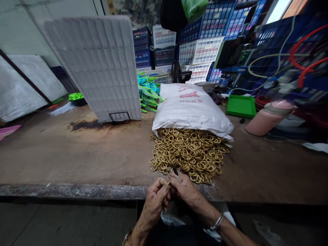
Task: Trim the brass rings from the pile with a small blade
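Note:
Close together at the table's front edge, my two hands are both closed. My left hand (155,197) pinches a gold-coloured ring (168,183), mostly covered by the fingers. In my right hand (187,189) is a small knife (176,173) with a dark tip, its lower part hidden in the grip; the right fingertips meet the left ones at the ring. Just beyond the hands, a heap of gold-coloured rings (189,150) spills from the mouth of a white sack (192,106) with red print, lying on its side.
A pale ribbed panel (102,68) stands upright on the brown table (77,153) in a black wire stand (119,117). Behind are green and blue plastic pieces (148,90) and stacked crates (200,51). To the right stand a green tray (241,106) and a pink bottle (271,116).

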Demonstrator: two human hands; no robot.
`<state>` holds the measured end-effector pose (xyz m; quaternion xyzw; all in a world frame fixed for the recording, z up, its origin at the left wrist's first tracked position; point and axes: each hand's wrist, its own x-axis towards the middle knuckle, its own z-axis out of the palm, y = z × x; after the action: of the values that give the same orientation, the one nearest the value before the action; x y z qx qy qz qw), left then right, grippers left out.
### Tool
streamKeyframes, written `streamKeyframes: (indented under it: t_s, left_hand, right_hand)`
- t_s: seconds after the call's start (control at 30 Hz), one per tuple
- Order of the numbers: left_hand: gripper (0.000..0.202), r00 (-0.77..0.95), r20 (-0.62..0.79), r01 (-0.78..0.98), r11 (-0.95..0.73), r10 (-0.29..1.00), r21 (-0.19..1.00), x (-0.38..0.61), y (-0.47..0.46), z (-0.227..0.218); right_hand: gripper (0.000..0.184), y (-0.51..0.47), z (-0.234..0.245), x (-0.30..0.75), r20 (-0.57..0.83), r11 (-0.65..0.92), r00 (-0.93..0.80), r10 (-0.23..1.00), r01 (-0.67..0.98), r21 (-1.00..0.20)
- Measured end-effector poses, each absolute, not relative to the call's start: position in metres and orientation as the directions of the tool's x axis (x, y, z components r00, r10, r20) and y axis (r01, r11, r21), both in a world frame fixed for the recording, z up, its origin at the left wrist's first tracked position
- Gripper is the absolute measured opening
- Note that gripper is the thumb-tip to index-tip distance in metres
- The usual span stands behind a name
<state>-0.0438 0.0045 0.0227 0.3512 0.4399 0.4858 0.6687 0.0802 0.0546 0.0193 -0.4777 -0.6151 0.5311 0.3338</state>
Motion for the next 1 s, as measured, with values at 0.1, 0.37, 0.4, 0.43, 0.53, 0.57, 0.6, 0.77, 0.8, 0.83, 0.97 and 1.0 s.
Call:
streamKeyframes:
  t_s: [0.1,0.37,0.4,0.43,0.53,0.57,0.6,0.77,0.8,0.83,0.97,1.0]
  left_hand:
    - [0.028,0.126,-0.262,-0.333,0.289,0.957,0.897,-0.043,0.005,0.022]
    - [0.026,0.127,-0.264,-0.423,0.293,0.956,0.858,-0.043,0.006,0.022]
    - [0.025,0.128,-0.258,-0.44,0.288,0.957,0.85,-0.043,0.007,0.021]
    - [0.025,0.129,-0.255,-0.457,0.286,0.958,0.842,-0.043,0.007,0.021]
    - [0.025,0.128,-0.273,-0.48,0.301,0.953,0.824,-0.044,0.007,0.018]
    - [0.025,0.126,-0.281,-0.479,0.307,0.951,0.822,-0.044,0.007,0.018]
    - [0.025,0.126,-0.287,-0.479,0.311,0.95,0.821,-0.044,0.007,0.017]
    - [0.024,0.137,-0.285,-0.545,0.313,0.949,0.778,-0.045,0.006,0.018]
    - [0.024,0.138,-0.285,-0.566,0.312,0.948,0.763,-0.046,0.006,0.018]
    - [0.024,0.138,-0.284,-0.587,0.309,0.949,0.749,-0.046,0.006,0.017]
    - [0.022,0.144,-0.29,-0.637,0.312,0.946,0.705,-0.049,0.006,0.017]
    - [0.022,0.148,-0.295,-0.644,0.319,0.944,0.695,-0.049,0.007,0.018]
  right_hand:
    - [0.031,0.055,0.02,0.08,-0.106,-0.024,-0.329,0.938,0.244,-0.969]
    - [0.029,0.052,0.02,0.081,-0.128,-0.048,-0.331,0.935,0.24,-0.97]
    - [0.03,0.052,0.02,0.081,-0.128,-0.046,-0.327,0.936,0.247,-0.968]
    - [0.03,0.052,0.021,0.081,-0.124,-0.039,-0.321,0.939,0.259,-0.965]
    - [0.028,0.051,0.024,0.08,-0.083,0.011,-0.304,0.949,0.297,-0.955]
    - [0.027,0.05,0.025,0.08,-0.07,0.028,-0.305,0.95,0.306,-0.952]
    - [0.026,0.05,0.026,0.079,-0.061,0.04,-0.308,0.949,0.313,-0.949]
    - [0.025,0.049,0.024,0.076,-0.047,0.064,-0.32,0.946,0.328,-0.943]
    - [0.025,0.049,0.021,0.076,-0.043,0.072,-0.323,0.945,0.336,-0.939]
    - [0.025,0.049,0.019,0.076,-0.036,0.084,-0.327,0.944,0.348,-0.934]
    - [0.024,0.054,0.007,0.084,0.017,0.173,-0.297,0.955,0.51,-0.843]
    - [0.023,0.055,0.005,0.087,0.032,0.191,-0.274,0.961,0.578,-0.793]
